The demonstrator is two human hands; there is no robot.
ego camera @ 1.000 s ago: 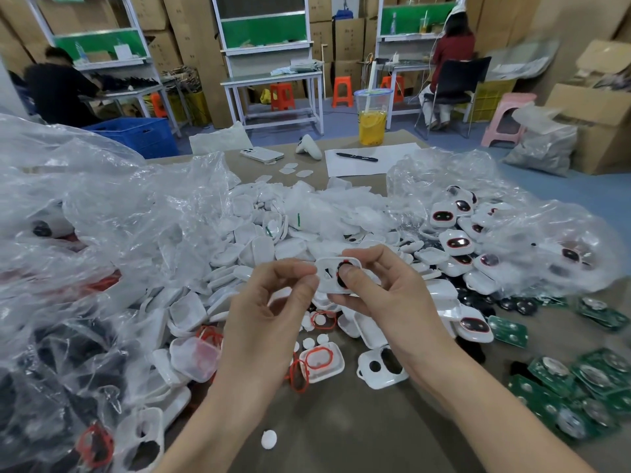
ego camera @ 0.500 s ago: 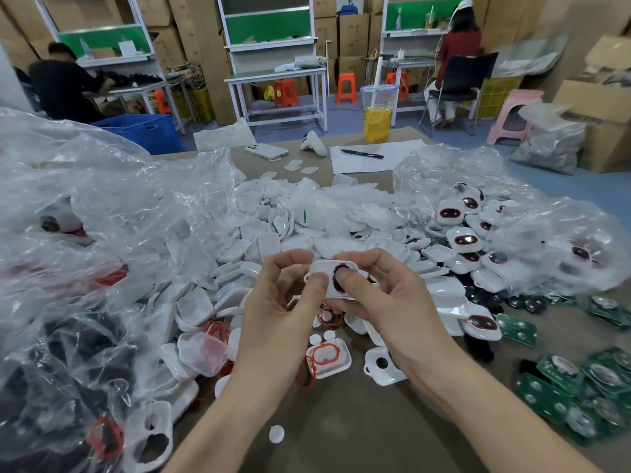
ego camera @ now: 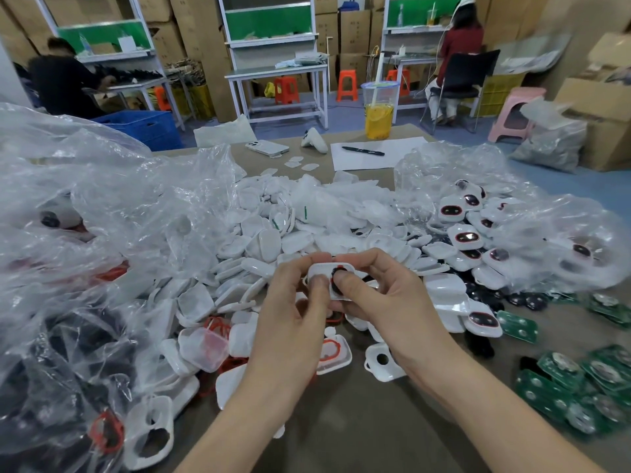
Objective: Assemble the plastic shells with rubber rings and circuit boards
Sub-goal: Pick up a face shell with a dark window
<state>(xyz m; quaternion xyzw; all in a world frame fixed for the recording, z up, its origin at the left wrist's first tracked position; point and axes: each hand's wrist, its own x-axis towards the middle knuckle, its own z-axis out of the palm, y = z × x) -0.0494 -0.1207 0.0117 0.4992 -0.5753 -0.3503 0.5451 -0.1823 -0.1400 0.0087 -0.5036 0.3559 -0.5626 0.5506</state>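
Observation:
Both hands hold one white plastic shell (ego camera: pixel 324 270) above the middle of the table. My left hand (ego camera: pixel 293 312) grips its left side, thumb flat on the face. My right hand (ego camera: pixel 386 302) grips the right side, thumb pressing a dark round part with a red rubber ring (ego camera: pixel 336 272) into the shell's opening. A heap of loose white shells (ego camera: pixel 273 233) lies behind the hands. Green circuit boards (ego camera: pixel 580 380) are spread at the right. A shell with a red ring (ego camera: pixel 333 353) lies under my wrists.
Crumpled clear plastic bags (ego camera: pixel 85 233) cover the left side; another bag (ego camera: pixel 563 240) at the right holds shells with rings fitted. At the far edge stand a yellow drink cup (ego camera: pixel 379 114), a pen on paper (ego camera: pixel 363 151) and a phone (ego camera: pixel 268 148). People work at benches behind.
My hands have closed together on the shell. The left thumb now lies on its face and the right thumb presses the ringed part. The view has tilted slightly down.

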